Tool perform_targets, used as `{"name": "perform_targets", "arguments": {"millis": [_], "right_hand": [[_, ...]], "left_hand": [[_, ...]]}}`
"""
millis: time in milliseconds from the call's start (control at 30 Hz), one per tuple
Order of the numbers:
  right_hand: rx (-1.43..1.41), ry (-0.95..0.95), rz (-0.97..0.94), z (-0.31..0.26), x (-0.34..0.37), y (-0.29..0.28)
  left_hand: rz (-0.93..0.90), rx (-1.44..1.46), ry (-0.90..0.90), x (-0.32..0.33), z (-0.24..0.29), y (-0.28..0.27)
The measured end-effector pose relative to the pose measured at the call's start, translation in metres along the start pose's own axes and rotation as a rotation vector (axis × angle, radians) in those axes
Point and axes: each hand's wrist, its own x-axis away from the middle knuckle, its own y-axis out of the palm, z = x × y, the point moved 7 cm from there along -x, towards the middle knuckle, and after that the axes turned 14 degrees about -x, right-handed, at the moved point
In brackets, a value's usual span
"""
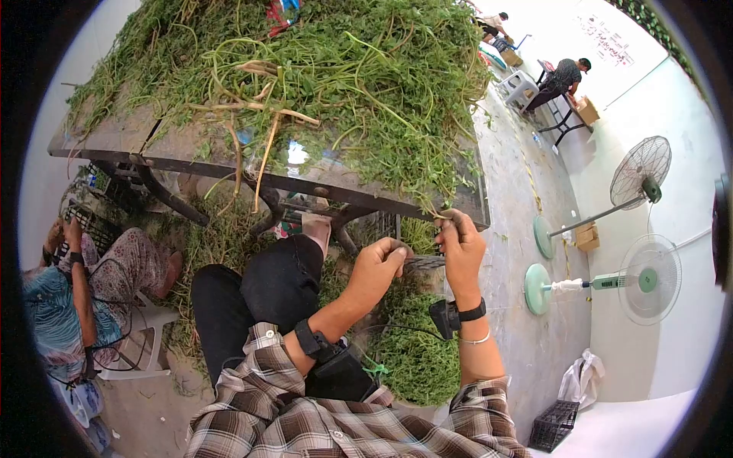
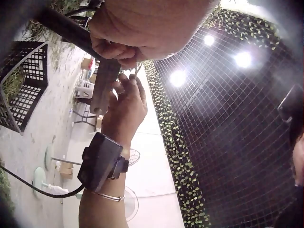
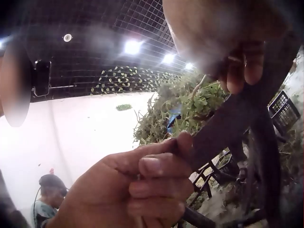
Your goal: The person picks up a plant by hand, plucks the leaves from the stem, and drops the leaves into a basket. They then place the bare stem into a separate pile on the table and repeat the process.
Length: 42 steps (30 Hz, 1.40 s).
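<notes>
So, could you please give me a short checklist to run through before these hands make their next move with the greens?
1. Right hand has a stem: ok, pinched at its fingertips beside the table edge.
2. Left hand free: cannot tell; its fingers are curled and may hide something.
3. Hands close together: ok, the left is just beside the right.
4. More greens at hand: ok, a big pile of greens covers much of the tabletop.
5. Near edge uncluttered: not ok, dry stalks stick out past it.
6. Floor clean: not ok, scattered greens lie there.
</notes>
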Motion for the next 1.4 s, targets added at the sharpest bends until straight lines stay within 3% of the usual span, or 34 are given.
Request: {"name": "perform_targets", "arguments": {"millis": [267,367,733,867,1033,1167,1400], "right_hand": [[-0.05,0.093,-0.12,0.029,0.019,0.02],[-0.067,0.107,-0.083,0.033,0.019,0.021],[-0.121,0.099,-0.004,0.005,0.014,0.008],[-0.23,0.212,-0.075,0.005,0.028,0.019],[-0.228,0.296,-0.137,0.012,0.047,0.034],[-0.234,0.31,-0.159,0.014,0.057,0.037],[-0.254,0.377,-0.224,0.021,0.062,0.031]], "left_hand": [[-0.028,-0.022,-0.03,0.003,0.002,0.002],[-0.027,-0.001,-0.044,0.003,0.002,0.003],[0.016,0.029,-0.01,0.0,0.001,0.002],[0.025,0.022,-0.004,0.002,0.004,-0.002],[0.115,-0.116,0.085,-0.001,0.002,-0.008],[0.08,0.004,0.112,-0.004,-0.008,-0.007],[0.111,-0.14,0.167,0.001,0.008,-0.009]]}}
